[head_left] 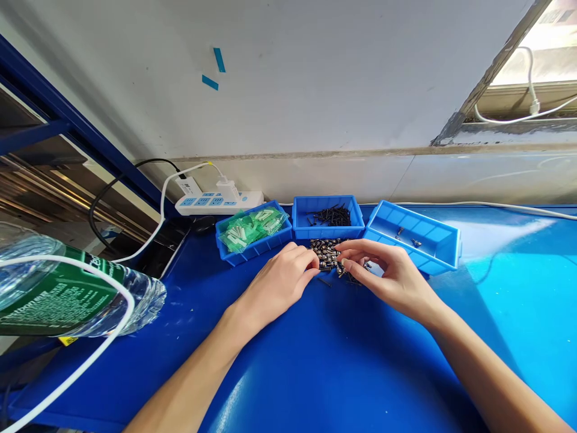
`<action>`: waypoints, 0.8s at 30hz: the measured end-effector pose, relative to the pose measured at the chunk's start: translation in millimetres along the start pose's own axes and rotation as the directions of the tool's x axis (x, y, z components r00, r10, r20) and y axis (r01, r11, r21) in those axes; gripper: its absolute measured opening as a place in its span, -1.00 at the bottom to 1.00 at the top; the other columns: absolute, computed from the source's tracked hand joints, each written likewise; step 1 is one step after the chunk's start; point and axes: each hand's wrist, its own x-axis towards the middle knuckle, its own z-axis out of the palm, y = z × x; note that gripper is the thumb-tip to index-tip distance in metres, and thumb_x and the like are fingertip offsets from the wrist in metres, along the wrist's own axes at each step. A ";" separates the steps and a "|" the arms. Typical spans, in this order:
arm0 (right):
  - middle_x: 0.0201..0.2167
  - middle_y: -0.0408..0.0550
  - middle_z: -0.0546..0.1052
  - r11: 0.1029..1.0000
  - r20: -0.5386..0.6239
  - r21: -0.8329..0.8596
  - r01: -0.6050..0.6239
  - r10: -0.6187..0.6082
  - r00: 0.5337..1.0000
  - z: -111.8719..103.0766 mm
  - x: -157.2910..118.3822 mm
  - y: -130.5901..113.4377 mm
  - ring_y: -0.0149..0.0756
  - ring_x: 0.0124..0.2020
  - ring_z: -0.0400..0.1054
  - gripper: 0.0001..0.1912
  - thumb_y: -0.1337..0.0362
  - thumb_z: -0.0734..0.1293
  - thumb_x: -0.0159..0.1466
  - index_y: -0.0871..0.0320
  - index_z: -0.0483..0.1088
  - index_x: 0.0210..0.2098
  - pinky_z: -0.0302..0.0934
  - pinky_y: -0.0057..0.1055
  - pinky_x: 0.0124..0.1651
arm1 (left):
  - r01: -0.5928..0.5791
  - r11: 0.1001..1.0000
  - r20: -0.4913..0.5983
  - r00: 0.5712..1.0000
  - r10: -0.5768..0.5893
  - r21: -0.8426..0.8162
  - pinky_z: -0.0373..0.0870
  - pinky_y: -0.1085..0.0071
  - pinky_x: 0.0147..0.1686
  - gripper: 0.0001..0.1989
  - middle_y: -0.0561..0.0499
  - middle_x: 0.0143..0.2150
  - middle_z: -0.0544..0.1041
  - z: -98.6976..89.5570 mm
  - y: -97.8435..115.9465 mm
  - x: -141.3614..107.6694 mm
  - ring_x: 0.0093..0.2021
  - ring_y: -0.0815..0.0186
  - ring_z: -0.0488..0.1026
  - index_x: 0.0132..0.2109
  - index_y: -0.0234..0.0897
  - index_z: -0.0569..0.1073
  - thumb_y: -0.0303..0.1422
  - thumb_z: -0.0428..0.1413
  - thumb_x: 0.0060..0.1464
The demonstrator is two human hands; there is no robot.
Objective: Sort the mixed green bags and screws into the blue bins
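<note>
A pile of small dark and metallic screws (325, 249) lies on the blue table in front of three blue bins. My left hand (288, 276) is at the pile's left edge, its fingers closed together; what they hold, if anything, is too small to name. At the pile's right side is my right hand (387, 273), thumb and fingers curved apart over the pieces. The middle bin (328, 233) holds black screws (333, 215). A few small metal parts (416, 243) are in the right bin (439, 263). Green plastic packets (255, 227) fill the left bin (256, 248).
A white power strip (216, 203) with plugs stands against the wall behind the left bin. A large water bottle (67, 294) lies at the left, with a white cable (128, 313) across it. Another cable (496, 206) runs along the table's back edge.
</note>
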 end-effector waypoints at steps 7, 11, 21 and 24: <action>-0.22 0.01 0.71 0.994 0.113 0.099 -0.055 0.044 0.993 0.0 -2.0 -5.9 -0.17 -0.27 0.60 -0.71 0.14 0.44 0.26 0.12 0.61 -0.08 0.52 -0.27 -0.19 | 0.004 0.934 -0.207 0.975 -0.083 -0.357 0.52 0.50 -0.20 -0.87 0.13 -0.29 0.65 -1.5 6.9 -0.3 -0.29 0.37 0.61 -0.18 -0.22 0.53 -0.55 0.23 0.22; -0.32 -0.02 0.70 0.960 0.193 0.236 -0.149 0.104 0.976 2.1 -2.2 -9.3 -0.16 -0.31 0.63 -0.71 0.08 0.48 0.23 0.13 0.61 -0.15 0.55 -0.26 -0.19 | 0.027 0.882 -0.207 0.968 -0.140 -0.471 0.56 0.48 -0.19 -0.80 0.14 -0.32 0.66 -2.3 11.7 -0.9 -0.30 0.35 0.63 -0.08 -0.20 0.50 -0.52 0.27 0.17; -0.15 -0.01 0.72 0.822 0.063 0.511 -0.251 0.255 0.965 -4.0 2.3 -1.7 -0.15 -0.19 0.64 -0.57 0.11 0.64 0.06 0.04 0.64 -0.09 0.54 -0.29 -0.13 | -0.027 0.996 0.080 0.996 0.034 -0.086 0.54 0.24 0.02 -0.73 -0.03 -0.10 0.66 -3.8 -0.3 -2.5 0.00 0.14 0.56 0.00 -0.24 0.61 -0.45 0.35 0.14; 0.32 -0.03 0.50 0.804 -0.033 0.573 -0.155 0.212 0.977 -2.3 1.3 3.3 -0.08 0.16 0.54 -0.31 0.17 0.60 0.14 -0.17 0.46 0.25 0.49 -0.21 0.09 | -0.036 0.999 0.105 0.994 0.038 -0.026 0.53 0.19 0.07 -0.75 -0.08 -0.05 0.65 2.0 -1.9 -2.1 0.06 0.11 0.52 0.05 -0.24 0.60 -0.42 0.29 0.23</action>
